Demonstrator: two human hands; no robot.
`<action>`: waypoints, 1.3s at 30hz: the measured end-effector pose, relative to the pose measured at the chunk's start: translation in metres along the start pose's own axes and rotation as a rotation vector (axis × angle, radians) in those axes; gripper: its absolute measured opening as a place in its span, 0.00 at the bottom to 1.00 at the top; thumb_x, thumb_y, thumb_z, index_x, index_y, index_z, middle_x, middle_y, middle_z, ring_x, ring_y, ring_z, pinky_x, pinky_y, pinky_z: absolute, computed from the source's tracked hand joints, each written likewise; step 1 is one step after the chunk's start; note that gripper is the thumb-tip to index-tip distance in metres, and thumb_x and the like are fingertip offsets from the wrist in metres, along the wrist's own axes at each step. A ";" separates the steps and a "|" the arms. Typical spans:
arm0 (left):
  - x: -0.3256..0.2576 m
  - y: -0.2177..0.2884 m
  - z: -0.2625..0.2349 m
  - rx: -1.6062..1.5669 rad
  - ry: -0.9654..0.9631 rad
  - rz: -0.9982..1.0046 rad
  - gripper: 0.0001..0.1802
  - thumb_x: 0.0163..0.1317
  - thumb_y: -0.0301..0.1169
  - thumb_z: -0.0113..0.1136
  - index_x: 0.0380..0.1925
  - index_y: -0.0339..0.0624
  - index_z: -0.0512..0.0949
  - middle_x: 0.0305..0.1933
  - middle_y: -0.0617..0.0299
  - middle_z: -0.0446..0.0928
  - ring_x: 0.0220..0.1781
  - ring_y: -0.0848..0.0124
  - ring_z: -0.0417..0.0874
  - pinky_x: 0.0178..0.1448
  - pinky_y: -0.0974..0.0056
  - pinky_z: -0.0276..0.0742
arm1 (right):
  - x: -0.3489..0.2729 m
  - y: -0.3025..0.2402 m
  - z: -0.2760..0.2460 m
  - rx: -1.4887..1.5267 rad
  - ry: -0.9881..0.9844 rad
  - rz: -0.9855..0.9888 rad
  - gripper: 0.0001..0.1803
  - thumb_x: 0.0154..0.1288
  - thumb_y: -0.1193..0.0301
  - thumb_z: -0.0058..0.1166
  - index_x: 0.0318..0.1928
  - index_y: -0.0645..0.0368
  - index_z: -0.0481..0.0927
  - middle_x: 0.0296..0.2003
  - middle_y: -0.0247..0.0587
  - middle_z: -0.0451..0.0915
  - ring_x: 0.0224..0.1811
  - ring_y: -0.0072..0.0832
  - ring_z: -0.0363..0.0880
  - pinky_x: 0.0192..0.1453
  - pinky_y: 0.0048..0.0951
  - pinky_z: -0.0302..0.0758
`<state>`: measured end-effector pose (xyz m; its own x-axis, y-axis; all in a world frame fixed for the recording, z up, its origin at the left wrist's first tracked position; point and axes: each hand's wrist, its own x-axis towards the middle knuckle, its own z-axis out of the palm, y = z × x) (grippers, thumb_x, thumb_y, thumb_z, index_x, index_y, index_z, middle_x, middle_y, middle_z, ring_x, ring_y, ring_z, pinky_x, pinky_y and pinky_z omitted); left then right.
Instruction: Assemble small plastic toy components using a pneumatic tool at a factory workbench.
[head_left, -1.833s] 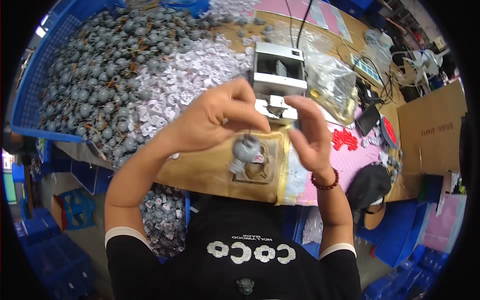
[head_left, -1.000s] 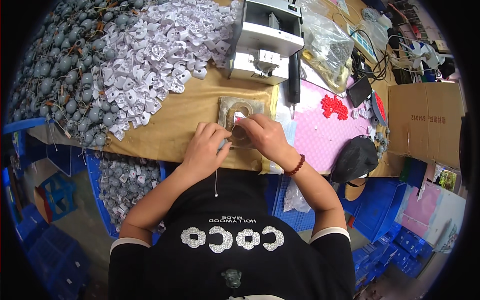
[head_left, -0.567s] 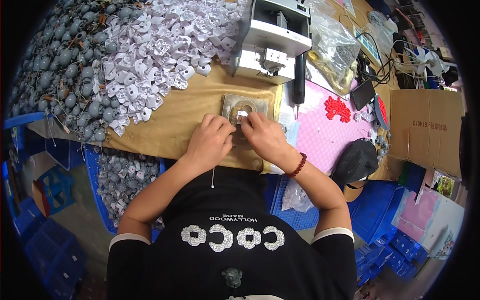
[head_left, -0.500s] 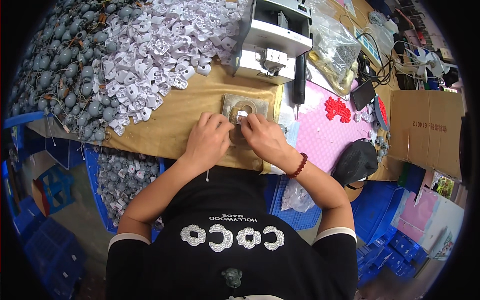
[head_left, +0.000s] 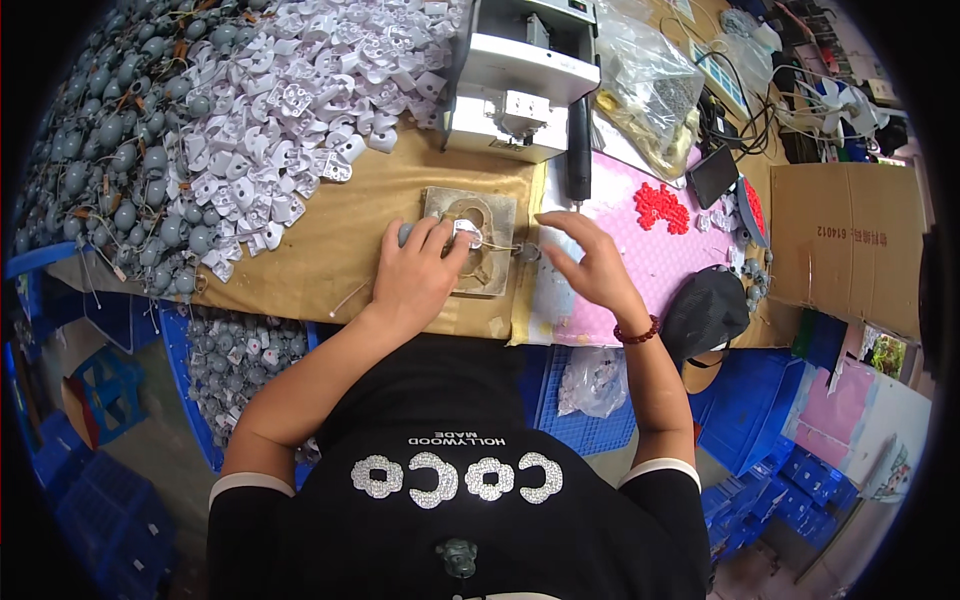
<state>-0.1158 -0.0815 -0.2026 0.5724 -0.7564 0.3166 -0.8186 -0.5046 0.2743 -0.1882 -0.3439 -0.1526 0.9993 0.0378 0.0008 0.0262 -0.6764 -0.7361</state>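
Observation:
My left hand rests over the left side of a square metal fixture with a rounded hollow in it. Its fingertips are closed at a small white plastic part lying at the hollow. Beneath its fingers a grey round piece peeks out, and a thin pale cord trails to the left. My right hand is lifted off to the right, thumb and fingers apart, with nothing in it. Between that hand and the fixture lies a small grey piece with a cord running toward the white part.
Heaps of white plastic parts and grey round pieces with cords cover the left of the table. A white-and-black machine stands beyond the fixture. Red pieces, a black cap and a cardboard box are to the right.
My right hand has left the fixture, moved right and spread its fingers. My left hand has stayed at the fixture, its fingers reaching over the white part. The whole view has shifted slightly.

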 end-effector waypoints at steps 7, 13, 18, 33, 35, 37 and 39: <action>0.006 -0.004 -0.005 -0.004 0.007 0.106 0.19 0.57 0.27 0.58 0.50 0.38 0.79 0.51 0.52 0.77 0.59 0.59 0.76 0.61 0.47 0.68 | -0.009 0.019 0.041 -0.142 0.110 -0.074 0.14 0.61 0.78 0.63 0.47 0.61 0.78 0.44 0.46 0.81 0.47 0.41 0.81 0.50 0.36 0.79; 0.003 -0.005 -0.008 -0.045 -0.082 0.081 0.22 0.59 0.26 0.62 0.56 0.40 0.78 0.57 0.52 0.76 0.64 0.57 0.76 0.66 0.42 0.68 | 0.013 0.020 0.034 1.017 0.063 0.603 0.09 0.73 0.68 0.59 0.46 0.60 0.78 0.29 0.38 0.79 0.19 0.20 0.74 0.21 0.22 0.68; 0.002 -0.008 -0.007 -0.069 -0.072 0.079 0.21 0.58 0.26 0.62 0.54 0.40 0.79 0.57 0.52 0.76 0.64 0.57 0.76 0.66 0.44 0.68 | 0.027 0.010 0.026 1.267 -0.053 0.596 0.10 0.73 0.71 0.59 0.50 0.61 0.79 0.30 0.36 0.79 0.22 0.17 0.73 0.22 0.18 0.69; 0.003 -0.011 -0.004 -0.113 -0.035 0.079 0.20 0.56 0.26 0.64 0.51 0.42 0.81 0.55 0.54 0.77 0.64 0.58 0.76 0.66 0.46 0.68 | 0.042 -0.005 0.044 0.814 -0.045 0.358 0.15 0.64 0.71 0.69 0.47 0.66 0.81 0.32 0.39 0.85 0.25 0.22 0.80 0.31 0.23 0.76; 0.002 -0.011 -0.003 -0.127 -0.032 0.068 0.19 0.55 0.26 0.65 0.50 0.43 0.81 0.55 0.54 0.77 0.64 0.58 0.77 0.66 0.46 0.68 | 0.043 -0.003 0.057 0.490 0.020 0.274 0.17 0.62 0.67 0.72 0.44 0.66 0.82 0.27 0.37 0.84 0.24 0.21 0.79 0.29 0.24 0.75; 0.002 -0.012 -0.005 -0.141 -0.033 0.058 0.19 0.55 0.26 0.66 0.48 0.44 0.81 0.55 0.54 0.78 0.64 0.57 0.77 0.67 0.45 0.68 | 0.043 0.001 0.068 0.292 0.056 0.216 0.20 0.60 0.64 0.75 0.41 0.66 0.82 0.23 0.37 0.82 0.23 0.20 0.78 0.28 0.25 0.74; 0.003 -0.011 -0.005 -0.160 -0.035 0.046 0.18 0.54 0.26 0.67 0.47 0.44 0.81 0.56 0.54 0.78 0.64 0.58 0.77 0.67 0.46 0.68 | 0.042 -0.001 0.076 0.176 0.107 0.176 0.22 0.58 0.60 0.75 0.40 0.65 0.82 0.20 0.39 0.80 0.22 0.27 0.80 0.28 0.29 0.76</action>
<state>-0.1049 -0.0756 -0.2000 0.5301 -0.7927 0.3010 -0.8243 -0.3985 0.4021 -0.1486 -0.2861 -0.2032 0.9855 -0.1530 -0.0729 -0.1438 -0.5270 -0.8376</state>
